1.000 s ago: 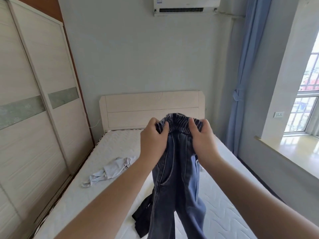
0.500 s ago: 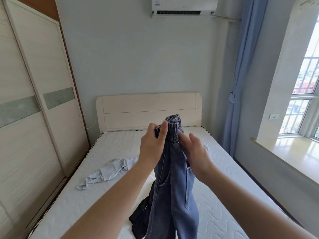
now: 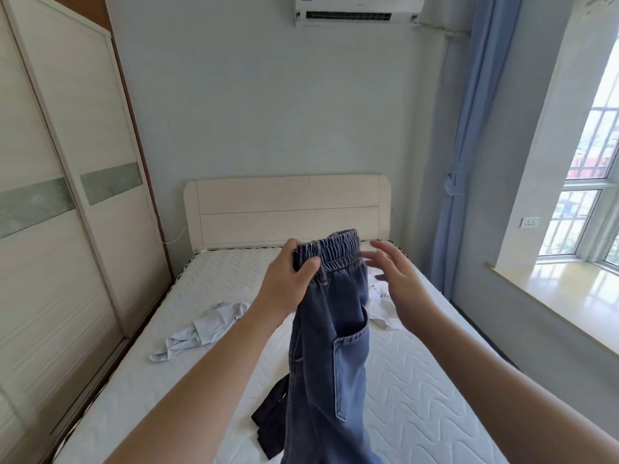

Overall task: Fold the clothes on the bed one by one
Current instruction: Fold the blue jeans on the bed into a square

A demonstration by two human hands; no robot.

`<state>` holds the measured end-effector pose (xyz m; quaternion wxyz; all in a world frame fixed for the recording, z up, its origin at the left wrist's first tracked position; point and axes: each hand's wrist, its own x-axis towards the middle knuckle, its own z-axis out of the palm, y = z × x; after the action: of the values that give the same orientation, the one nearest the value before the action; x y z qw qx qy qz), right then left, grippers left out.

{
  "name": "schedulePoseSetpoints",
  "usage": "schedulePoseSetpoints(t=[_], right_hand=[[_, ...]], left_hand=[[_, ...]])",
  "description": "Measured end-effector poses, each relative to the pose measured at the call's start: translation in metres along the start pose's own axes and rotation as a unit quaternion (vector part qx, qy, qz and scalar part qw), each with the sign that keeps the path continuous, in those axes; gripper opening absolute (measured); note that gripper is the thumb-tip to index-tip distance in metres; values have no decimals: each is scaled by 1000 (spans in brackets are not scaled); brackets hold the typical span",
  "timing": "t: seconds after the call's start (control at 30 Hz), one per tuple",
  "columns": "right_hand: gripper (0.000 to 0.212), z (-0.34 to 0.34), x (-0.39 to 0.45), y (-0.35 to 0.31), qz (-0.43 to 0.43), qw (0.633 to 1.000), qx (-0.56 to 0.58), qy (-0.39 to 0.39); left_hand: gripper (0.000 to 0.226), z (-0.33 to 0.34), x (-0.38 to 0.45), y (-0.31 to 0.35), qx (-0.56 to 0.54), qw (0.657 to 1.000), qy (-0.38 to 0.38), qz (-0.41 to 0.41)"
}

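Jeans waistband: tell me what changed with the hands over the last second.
The right hand let go of the jeans and now hovers open beside the elastic waistband, which has spread out wider. The left hand alone grips the waistband's left end, so the jeans hang from it. Unchanged: the light grey garment and the black garment lie on the mattress.

Two hands (image 3: 284,283) (image 3: 398,286), four garments (image 3: 331,346) (image 3: 201,329) (image 3: 382,296) (image 3: 271,416), one bed (image 3: 418,396)
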<state>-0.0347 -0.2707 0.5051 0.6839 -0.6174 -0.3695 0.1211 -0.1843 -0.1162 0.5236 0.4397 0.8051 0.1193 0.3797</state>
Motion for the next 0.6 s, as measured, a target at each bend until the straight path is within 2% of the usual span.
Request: schedulePoseSetpoints(t=[0.03, 0.1, 0.2, 0.3, 0.4, 0.5, 0.6], right_hand=[[34, -2, 2, 4, 9, 1000, -7, -1], [53, -3, 5, 13, 49, 996, 16, -72], [40, 0, 9, 19, 96, 980, 112, -136], [21, 4, 15, 17, 86, 986, 121, -71], [12, 6, 21, 10, 46, 997, 54, 4], [19, 6, 22, -3, -8, 998, 20, 54], [24, 4, 22, -18, -57, 995, -5, 85]], left_hand=[[22, -2, -1, 4, -15, 1000, -9, 8], [19, -7, -3, 11, -39, 999, -26, 25], [16, -16, -3, 16, -41, 996, -60, 45], [18, -26, 0, 13, -9, 995, -82, 56], [26, -40, 3, 9, 48, 990, -108, 71], [32, -57, 10, 9, 94, 980, -153, 90], [45, -70, 21, 18, 276, 936, -164, 146]])
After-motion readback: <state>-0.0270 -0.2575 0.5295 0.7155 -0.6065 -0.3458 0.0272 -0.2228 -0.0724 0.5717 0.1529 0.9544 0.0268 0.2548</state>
